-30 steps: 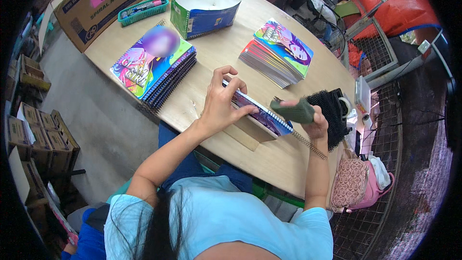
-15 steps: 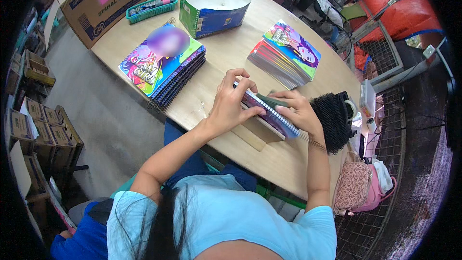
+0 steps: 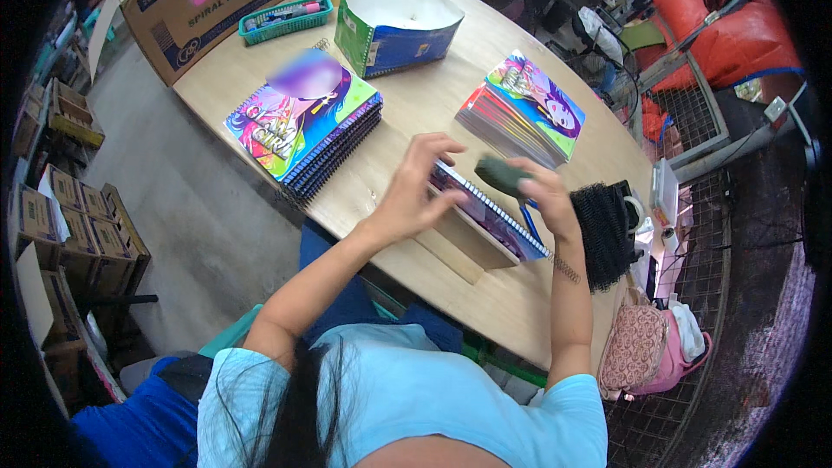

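Observation:
A spiral notebook [image 3: 487,218] stands on its edge in front of me, coil side up, against a wooden block [image 3: 475,239]. Around its far left end my left hand [image 3: 416,186] is open, thumb and fingers apart. My right hand [image 3: 548,195] is above the coil, closed on a dark green rounded object [image 3: 503,175], blurred by motion; its kind I cannot make out. A slim blue piece [image 3: 529,220] shows below that hand; whether it is held too, I cannot tell. A loose coil end [image 3: 567,270] sticks out by my right wrist.
Stacked spiral notebooks [image 3: 303,121] lie at the left, a fanned stack of unbound covers and pages [image 3: 524,108] at the far right. Black wire coils [image 3: 605,230] sit right of my hand. Behind stand an open-topped box [image 3: 399,35], a teal basket [image 3: 286,21] and a carton [image 3: 204,13].
My right hand has lifted off the coil, raising the dark green object. My left thumb and fingers have come away from the notebook. The whole view has shifted slightly.

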The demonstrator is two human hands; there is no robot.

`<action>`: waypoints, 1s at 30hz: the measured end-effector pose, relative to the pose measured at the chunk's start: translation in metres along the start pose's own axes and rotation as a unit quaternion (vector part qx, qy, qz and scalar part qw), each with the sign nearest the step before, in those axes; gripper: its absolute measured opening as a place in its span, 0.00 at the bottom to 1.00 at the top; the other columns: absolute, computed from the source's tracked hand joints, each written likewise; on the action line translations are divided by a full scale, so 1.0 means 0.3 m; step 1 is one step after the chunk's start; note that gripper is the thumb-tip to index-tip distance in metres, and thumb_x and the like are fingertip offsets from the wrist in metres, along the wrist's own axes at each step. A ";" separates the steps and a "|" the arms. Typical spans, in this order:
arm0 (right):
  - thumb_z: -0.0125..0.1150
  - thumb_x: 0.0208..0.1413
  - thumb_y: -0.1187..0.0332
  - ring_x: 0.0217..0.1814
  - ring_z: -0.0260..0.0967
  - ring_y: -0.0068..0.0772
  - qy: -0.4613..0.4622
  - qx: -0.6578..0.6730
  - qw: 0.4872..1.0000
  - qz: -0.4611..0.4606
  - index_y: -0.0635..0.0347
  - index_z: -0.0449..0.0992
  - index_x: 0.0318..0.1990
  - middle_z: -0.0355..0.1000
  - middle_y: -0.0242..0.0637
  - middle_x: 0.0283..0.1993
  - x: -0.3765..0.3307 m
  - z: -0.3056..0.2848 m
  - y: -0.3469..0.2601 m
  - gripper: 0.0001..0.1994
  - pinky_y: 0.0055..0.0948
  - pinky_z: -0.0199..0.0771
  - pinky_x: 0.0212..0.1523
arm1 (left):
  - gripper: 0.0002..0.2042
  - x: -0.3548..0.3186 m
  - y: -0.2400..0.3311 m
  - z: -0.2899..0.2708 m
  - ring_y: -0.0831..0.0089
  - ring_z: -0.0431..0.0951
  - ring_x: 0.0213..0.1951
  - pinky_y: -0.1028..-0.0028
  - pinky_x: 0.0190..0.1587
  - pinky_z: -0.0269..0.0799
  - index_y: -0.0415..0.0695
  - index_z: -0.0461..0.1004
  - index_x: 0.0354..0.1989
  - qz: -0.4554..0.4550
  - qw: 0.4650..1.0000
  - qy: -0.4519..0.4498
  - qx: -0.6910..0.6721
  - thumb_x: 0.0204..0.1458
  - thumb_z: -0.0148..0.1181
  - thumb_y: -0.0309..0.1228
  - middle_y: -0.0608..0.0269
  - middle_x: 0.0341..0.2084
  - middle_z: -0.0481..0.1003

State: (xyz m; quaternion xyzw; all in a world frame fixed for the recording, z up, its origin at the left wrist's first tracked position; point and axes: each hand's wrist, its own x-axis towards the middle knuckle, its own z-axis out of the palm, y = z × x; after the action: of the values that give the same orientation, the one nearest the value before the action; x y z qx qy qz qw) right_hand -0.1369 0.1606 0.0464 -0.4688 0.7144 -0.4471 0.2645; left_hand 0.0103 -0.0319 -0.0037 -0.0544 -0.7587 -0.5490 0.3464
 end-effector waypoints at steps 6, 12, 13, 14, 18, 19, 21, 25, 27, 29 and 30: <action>0.54 0.56 0.65 0.55 0.66 0.34 -0.007 -0.045 0.999 -0.004 0.72 0.76 0.44 0.70 0.43 0.51 0.032 0.007 -0.002 0.17 0.30 0.62 0.55 | 0.13 0.003 -0.066 -0.064 0.75 0.68 0.48 0.71 0.55 0.67 0.36 0.67 0.42 -0.157 0.972 -0.023 -0.175 0.49 0.59 0.18 0.64 0.40 0.67; 0.57 0.51 0.55 0.57 0.65 0.34 -0.011 -0.189 0.982 0.001 0.71 0.71 0.50 0.70 0.39 0.53 0.066 0.019 -0.013 0.27 0.32 0.62 0.56 | 0.14 0.004 -0.073 -0.072 0.76 0.69 0.47 0.71 0.54 0.70 0.36 0.67 0.42 -0.160 0.969 -0.026 -0.186 0.47 0.61 0.18 0.64 0.39 0.67; 0.55 0.54 0.57 0.55 0.66 0.35 -0.002 0.065 0.998 -0.009 0.72 0.73 0.48 0.71 0.40 0.52 0.054 0.026 -0.007 0.23 0.32 0.62 0.56 | 0.14 0.004 -0.075 -0.075 0.76 0.69 0.46 0.71 0.53 0.70 0.37 0.67 0.42 -0.160 0.969 -0.024 -0.188 0.47 0.62 0.19 0.64 0.39 0.67; 0.53 0.56 0.60 0.53 0.67 0.35 0.006 0.314 0.949 -0.018 0.72 0.74 0.45 0.72 0.41 0.50 0.040 0.033 0.006 0.20 0.32 0.63 0.55 | 0.15 0.005 -0.076 -0.079 0.76 0.69 0.46 0.71 0.53 0.70 0.37 0.67 0.43 -0.161 0.968 -0.022 -0.190 0.46 0.63 0.19 0.64 0.39 0.67; 0.55 0.54 0.58 0.52 0.67 0.33 -0.025 -0.157 0.987 0.009 0.75 0.69 0.52 0.71 0.43 0.50 0.109 0.049 -0.061 0.26 0.31 0.63 0.56 | 0.19 0.012 -0.076 -0.078 0.76 0.75 0.39 0.69 0.49 0.74 0.40 0.69 0.44 -0.110 0.986 0.023 -0.121 0.42 0.66 0.22 0.65 0.31 0.72; 0.54 0.55 0.60 0.50 0.68 0.33 0.005 0.063 0.998 0.004 0.74 0.72 0.48 0.72 0.42 0.48 0.096 0.054 -0.046 0.22 0.30 0.64 0.54 | 0.20 0.014 -0.067 -0.088 0.77 0.75 0.37 0.69 0.49 0.74 0.41 0.69 0.44 -0.108 0.989 0.019 -0.103 0.41 0.67 0.22 0.65 0.30 0.72; 0.53 0.57 0.61 0.45 0.71 0.37 0.019 0.246 0.969 0.004 0.68 0.75 0.46 0.74 0.42 0.46 0.084 0.063 -0.003 0.18 0.30 0.67 0.49 | 0.21 0.017 -0.061 -0.095 0.78 0.75 0.35 0.69 0.48 0.73 0.42 0.68 0.45 -0.106 0.990 0.020 -0.088 0.40 0.67 0.23 0.66 0.27 0.73; 0.57 0.54 0.61 0.52 0.69 0.47 -0.058 -0.227 0.972 0.021 0.57 0.67 0.59 0.69 0.46 0.54 0.160 0.063 0.055 0.25 0.34 0.68 0.52 | 0.23 0.020 -0.079 -0.090 0.78 0.76 0.34 0.71 0.44 0.73 0.42 0.68 0.46 -0.100 0.991 0.029 -0.087 0.40 0.68 0.24 0.67 0.25 0.73; 0.60 0.51 0.65 0.54 0.66 0.49 -0.015 -0.262 0.964 -0.053 0.55 0.67 0.59 0.65 0.48 0.58 0.122 0.087 0.104 0.26 0.36 0.68 0.53 | 0.22 0.016 -0.082 -0.089 0.79 0.75 0.33 0.73 0.41 0.71 0.43 0.68 0.46 -0.113 0.987 0.026 -0.108 0.41 0.69 0.26 0.68 0.26 0.73; 0.63 0.47 0.67 0.57 0.62 0.51 0.057 -0.309 0.948 -0.053 0.56 0.67 0.59 0.61 0.49 0.60 0.044 0.090 0.170 0.28 0.40 0.65 0.56 | 0.19 0.015 -0.093 -0.088 0.80 0.74 0.33 0.74 0.41 0.71 0.42 0.70 0.43 -0.117 0.983 0.010 -0.138 0.42 0.69 0.27 0.69 0.27 0.72; 0.65 0.45 0.68 0.59 0.60 0.52 0.103 -0.334 0.937 -0.015 0.59 0.67 0.58 0.59 0.50 0.61 -0.004 0.082 0.206 0.29 0.43 0.63 0.57 | 0.18 0.010 -0.101 -0.088 0.80 0.73 0.33 0.74 0.41 0.71 0.42 0.71 0.41 -0.120 0.981 0.002 -0.152 0.42 0.69 0.28 0.69 0.28 0.72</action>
State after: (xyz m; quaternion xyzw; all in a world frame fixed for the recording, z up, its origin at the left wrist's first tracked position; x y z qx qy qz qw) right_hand -0.1436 0.1620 -0.0197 -0.4921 0.8389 -0.2323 0.0115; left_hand 0.0063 -0.0677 -0.0217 -0.0140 -0.6665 -0.6958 0.2672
